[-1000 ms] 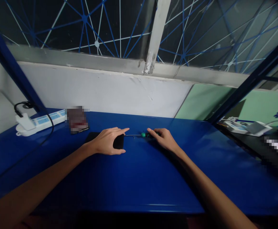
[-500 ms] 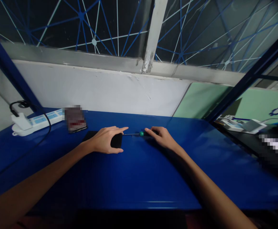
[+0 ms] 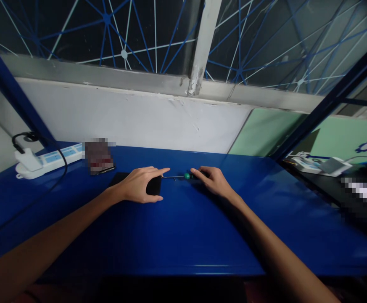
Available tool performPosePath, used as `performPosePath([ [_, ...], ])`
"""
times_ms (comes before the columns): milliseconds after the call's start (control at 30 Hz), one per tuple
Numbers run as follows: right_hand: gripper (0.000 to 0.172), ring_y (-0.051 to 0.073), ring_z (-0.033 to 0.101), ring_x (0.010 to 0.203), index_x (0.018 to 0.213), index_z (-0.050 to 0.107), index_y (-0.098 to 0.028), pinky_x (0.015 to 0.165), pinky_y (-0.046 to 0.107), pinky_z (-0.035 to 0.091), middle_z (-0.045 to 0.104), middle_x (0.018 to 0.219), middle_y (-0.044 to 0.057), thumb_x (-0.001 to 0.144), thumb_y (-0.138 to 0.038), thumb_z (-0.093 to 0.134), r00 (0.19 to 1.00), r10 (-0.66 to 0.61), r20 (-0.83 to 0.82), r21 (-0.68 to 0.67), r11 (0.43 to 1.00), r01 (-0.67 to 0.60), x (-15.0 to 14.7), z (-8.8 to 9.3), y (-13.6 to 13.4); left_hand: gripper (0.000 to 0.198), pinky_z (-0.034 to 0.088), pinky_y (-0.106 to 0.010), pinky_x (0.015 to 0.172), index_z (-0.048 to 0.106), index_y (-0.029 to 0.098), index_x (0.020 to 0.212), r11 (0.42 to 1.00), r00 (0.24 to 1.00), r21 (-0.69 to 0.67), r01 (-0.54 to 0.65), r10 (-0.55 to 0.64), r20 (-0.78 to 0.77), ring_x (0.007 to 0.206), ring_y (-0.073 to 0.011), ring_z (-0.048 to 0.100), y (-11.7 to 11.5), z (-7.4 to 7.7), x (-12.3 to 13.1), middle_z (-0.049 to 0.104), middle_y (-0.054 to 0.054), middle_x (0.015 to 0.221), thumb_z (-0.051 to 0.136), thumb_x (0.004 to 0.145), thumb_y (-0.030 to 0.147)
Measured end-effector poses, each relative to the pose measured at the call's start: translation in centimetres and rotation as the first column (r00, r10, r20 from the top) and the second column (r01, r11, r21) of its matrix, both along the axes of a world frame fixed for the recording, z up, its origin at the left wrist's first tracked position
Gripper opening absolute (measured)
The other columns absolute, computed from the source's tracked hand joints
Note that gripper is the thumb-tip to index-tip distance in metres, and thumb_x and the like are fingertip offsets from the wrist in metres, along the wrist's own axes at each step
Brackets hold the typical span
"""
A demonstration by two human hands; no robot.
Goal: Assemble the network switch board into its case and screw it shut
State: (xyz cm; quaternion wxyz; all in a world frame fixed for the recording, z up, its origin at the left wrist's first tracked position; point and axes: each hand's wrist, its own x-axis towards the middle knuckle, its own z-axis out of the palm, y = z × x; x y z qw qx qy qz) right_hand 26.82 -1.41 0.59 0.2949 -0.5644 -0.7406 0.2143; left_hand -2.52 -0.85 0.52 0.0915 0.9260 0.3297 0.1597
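Observation:
A flat black box (image 3: pixel 154 186) lies on the blue table. My left hand (image 3: pixel 135 185) spans its right part, thumb at the near edge and fingers along the far side, holding it. In my right hand (image 3: pixel 213 179) is a screwdriver (image 3: pixel 187 176) with a green and dark handle, the fingers wrapped round it. The thin shaft lies level and points left, its tip at the box's right side near my left fingertips. Whether the tip sits in anything is too small to tell. A tiny dark piece (image 3: pixel 175 179) lies just below the shaft.
A white power strip (image 3: pixel 65 155) with a plugged-in adapter and black cable (image 3: pixel 65 164) stands at the back left. Beside it lies a blurred dark object (image 3: pixel 99 158). Blue frame posts (image 3: pixel 315 101) rise at both sides. White devices (image 3: pixel 331 166) sit at the right.

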Motion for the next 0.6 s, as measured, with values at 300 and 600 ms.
performPosePath([
  [300,0.037,0.011,0.037,0.053,0.087,0.055,-0.02,0.049,0.026,0.026,0.05,0.063,-0.003,0.076,-0.053,0.069,0.984,0.086,-0.158,-0.116,0.988,-0.105,0.28,-0.07,0.09,0.084,0.048,-0.041,0.087,0.033,0.023,0.15,1.0,1.0,0.022,0.009,-0.009,0.001,0.105,-0.028,0.06,-0.06,0.04,-0.05,0.065,-0.01,0.118,0.065,0.078,0.053],
  [600,0.052,0.009,0.029,0.05,0.06,0.05,-0.019,0.047,0.026,0.02,0.034,0.053,-0.004,0.085,-0.064,0.052,0.995,0.035,-0.094,-0.11,0.993,-0.046,-0.17,0.4,-0.44,0.085,0.047,-0.042,0.089,0.032,0.023,0.15,1.0,1.0,0.003,-0.012,0.012,-0.019,0.106,-0.0282,0.059,-0.04,0.02,0.03,0.064,-0.01,0.119,0.065,0.078,0.054],
])
